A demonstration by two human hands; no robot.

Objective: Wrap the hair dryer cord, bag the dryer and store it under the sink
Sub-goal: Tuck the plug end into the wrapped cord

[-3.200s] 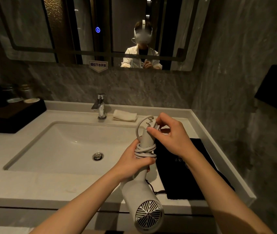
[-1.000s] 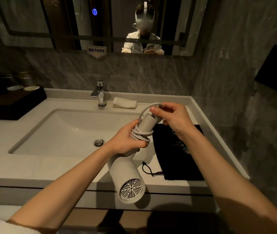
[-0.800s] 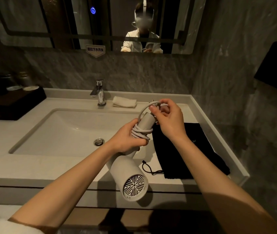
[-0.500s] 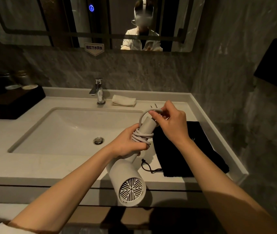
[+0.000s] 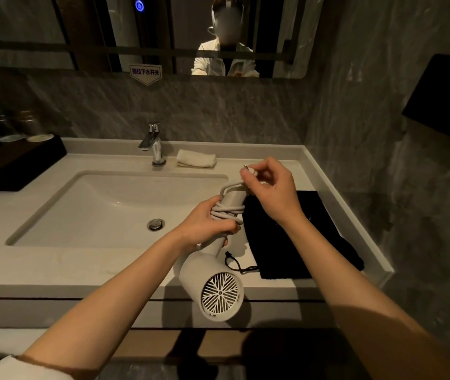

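Observation:
A white hair dryer [image 5: 213, 283] hangs upside down over the counter's front edge, its grille facing me. My left hand [image 5: 204, 224] grips its handle, over several turns of the white cord [image 5: 228, 213] wound around it. My right hand [image 5: 272, 192] pinches the plug end [image 5: 247, 171] of the cord just above the handle's tip, with a short loop left free. A black drawstring bag [image 5: 325, 229] lies flat on the counter to the right, partly under my right forearm.
A white sink basin [image 5: 103, 209] with a chrome faucet [image 5: 154, 145] fills the counter's left half. A folded white cloth [image 5: 196, 161] lies behind it. A dark tray [image 5: 12, 163] with jars stands far left. The stone wall [image 5: 396, 160] is close on the right.
My right hand has kept working the plug end around the handle's tip and now holds it slightly higher. The left hand's grip is unchanged; the view has drifted down a little.

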